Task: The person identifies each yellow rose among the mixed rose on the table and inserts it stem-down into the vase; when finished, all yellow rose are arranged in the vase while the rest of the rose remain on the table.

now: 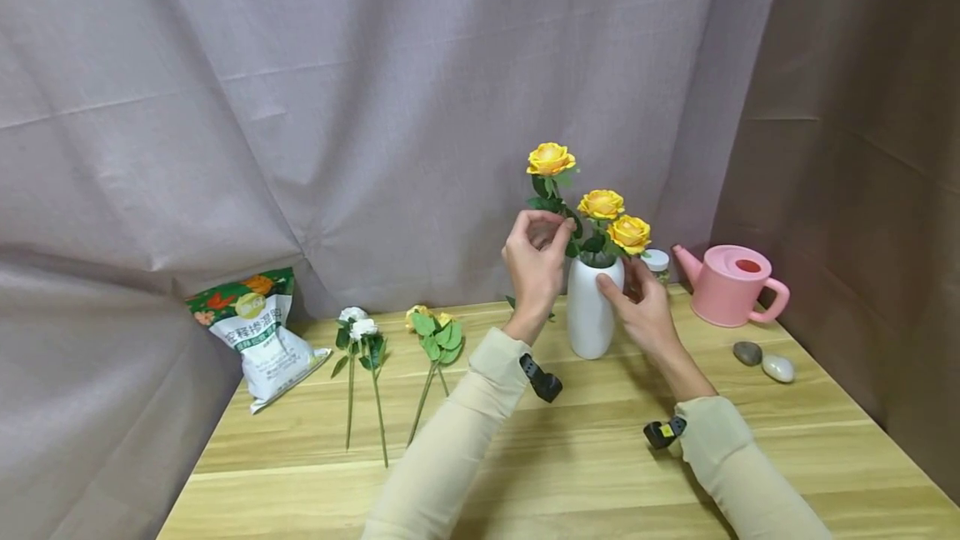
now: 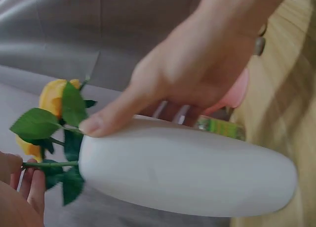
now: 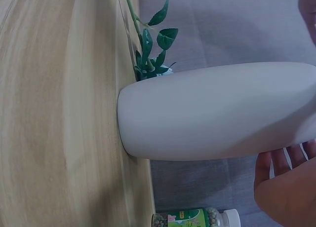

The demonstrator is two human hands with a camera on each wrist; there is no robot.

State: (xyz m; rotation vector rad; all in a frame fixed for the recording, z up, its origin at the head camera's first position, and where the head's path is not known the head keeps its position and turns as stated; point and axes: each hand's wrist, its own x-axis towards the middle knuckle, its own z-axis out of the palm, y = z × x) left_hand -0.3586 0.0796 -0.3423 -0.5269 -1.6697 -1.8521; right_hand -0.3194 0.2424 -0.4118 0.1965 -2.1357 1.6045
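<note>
A white vase stands upright on the table, with two yellow roses low over its mouth. My left hand pinches the green stem of a third yellow rose, whose bloom rises higher and to the left. In the left wrist view that stem runs into the vase mouth among green leaves. My right hand grips the upper right side of the vase, thumb on its near face near the rim. Its other fingers wrap behind the vase, partly hidden.
A jar with a white lid and a pink watering can stand right of the vase, with two stones nearer. Left lie white flowers, leafy yellow flowers and a printed bag. Grey cloth hangs behind.
</note>
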